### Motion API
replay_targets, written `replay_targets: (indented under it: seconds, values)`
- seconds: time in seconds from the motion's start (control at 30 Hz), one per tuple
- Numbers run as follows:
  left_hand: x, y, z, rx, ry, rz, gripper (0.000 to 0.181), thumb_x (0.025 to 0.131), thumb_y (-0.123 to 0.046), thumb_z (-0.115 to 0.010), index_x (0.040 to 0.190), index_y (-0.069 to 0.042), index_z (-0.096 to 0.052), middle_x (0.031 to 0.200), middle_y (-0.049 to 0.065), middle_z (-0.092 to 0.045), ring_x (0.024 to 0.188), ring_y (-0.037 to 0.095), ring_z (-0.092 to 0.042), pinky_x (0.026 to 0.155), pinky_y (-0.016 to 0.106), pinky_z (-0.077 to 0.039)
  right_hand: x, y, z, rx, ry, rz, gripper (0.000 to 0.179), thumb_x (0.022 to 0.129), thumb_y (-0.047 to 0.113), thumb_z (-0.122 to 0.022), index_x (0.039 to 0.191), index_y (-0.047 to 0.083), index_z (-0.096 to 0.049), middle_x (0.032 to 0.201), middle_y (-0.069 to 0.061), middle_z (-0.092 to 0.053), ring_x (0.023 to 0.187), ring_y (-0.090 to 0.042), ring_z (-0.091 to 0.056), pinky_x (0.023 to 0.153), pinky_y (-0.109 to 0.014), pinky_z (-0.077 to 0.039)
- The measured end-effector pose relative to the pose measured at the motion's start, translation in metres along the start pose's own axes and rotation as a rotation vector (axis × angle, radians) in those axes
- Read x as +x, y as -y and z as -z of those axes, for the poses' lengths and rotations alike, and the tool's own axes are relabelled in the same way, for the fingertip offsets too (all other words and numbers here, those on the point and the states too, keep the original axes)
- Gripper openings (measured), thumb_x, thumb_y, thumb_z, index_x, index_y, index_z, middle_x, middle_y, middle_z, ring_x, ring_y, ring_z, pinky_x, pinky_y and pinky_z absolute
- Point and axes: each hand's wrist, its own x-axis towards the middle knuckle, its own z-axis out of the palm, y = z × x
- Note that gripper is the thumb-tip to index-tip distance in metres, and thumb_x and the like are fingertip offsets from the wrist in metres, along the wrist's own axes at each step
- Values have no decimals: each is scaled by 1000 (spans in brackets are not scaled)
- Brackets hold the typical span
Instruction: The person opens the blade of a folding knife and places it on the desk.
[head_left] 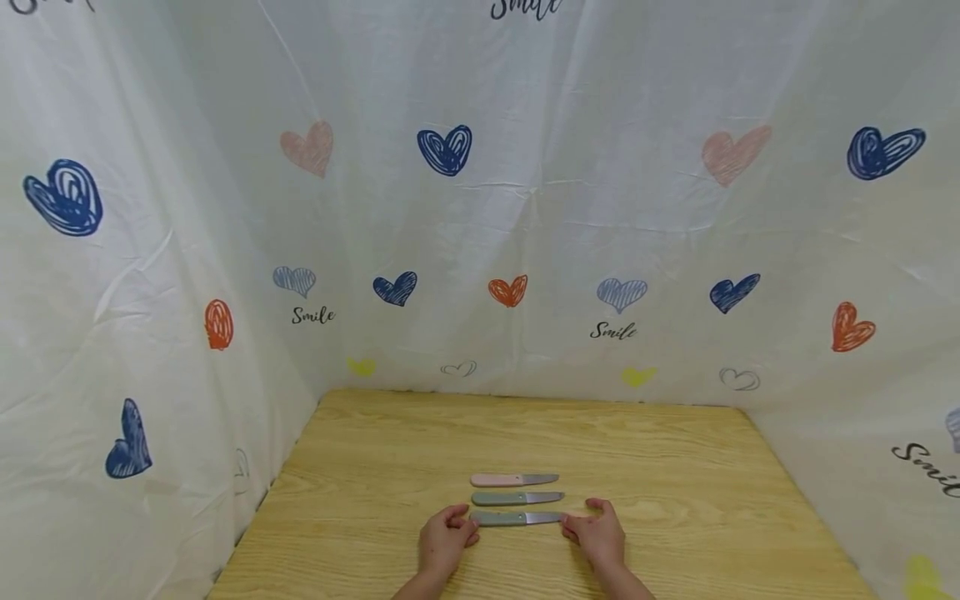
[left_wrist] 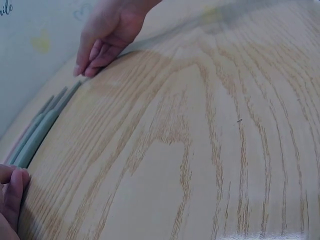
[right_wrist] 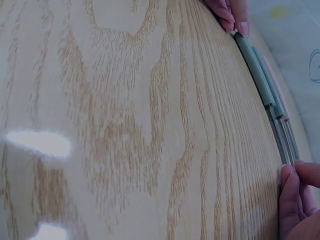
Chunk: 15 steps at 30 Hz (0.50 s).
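Note:
Three small knives lie side by side, with handles to the left and blades to the right. Farthest back is the pink-handled knife (head_left: 495, 480), then a green-handled knife (head_left: 495, 499), and closest to me another green-handled knife (head_left: 501, 519). My left hand (head_left: 442, 546) pinches the handle end of that nearest knife between thumb and finger. At its blade tip, the thumb and forefinger of my right hand (head_left: 602, 540) pinch the metal. The right wrist view shows the nearest green handle (right_wrist: 254, 70) low along the wood, with the right fingertips partly covering the blade's end.
The knives lie on a light wood-grain table (head_left: 675, 467). Behind it and along both sides hangs a white curtain (head_left: 525, 217) printed with hearts and "Smile" lettering, meeting the table's back edge.

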Motion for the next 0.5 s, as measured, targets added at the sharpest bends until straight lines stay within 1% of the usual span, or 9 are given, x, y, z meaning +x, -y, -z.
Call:
replay_targets:
  seconds: [0.2,0.33,0.4,0.5]
  values:
    - [0,-1,3,-23,7,-32,40,79,1,-74,116,12,-62,73,3,-61,61,8,-66,59,20,-58,-2,4,0,24,7,-4,70,77,-13,-71,134,-14,-31,72,-11,-66,63,-18,-70,60,-27,-60]
    - [2,-3,5,-6,-25,-63,41,79,-1,-75,117,10,-62,72,2,-62,60,7,-66,57,20,-57,-2,5,2,31,14,-6,70,77,-13,-71,134,-13,-31,72,-10,-66,62,-18,-70,60,-28,-60]
    - [4,-4,7,6,-41,-80,41,79,-1,-75,116,9,-62,72,3,-63,59,7,-65,56,20,-57,-1,5,4,15,9,-10,69,77,-11,-71,133,-13,-32,71,-9,-67,61,-18,-70,59,-28,-60]
    - [9,-6,11,-1,-55,-86,41,79,0,-74,118,7,-62,74,4,-62,60,9,-65,56,21,-57,3,8,10,-38,-9,-6,67,76,-7,-74,131,-12,-36,70,-7,-66,58,-16,-69,58,-25,-59]
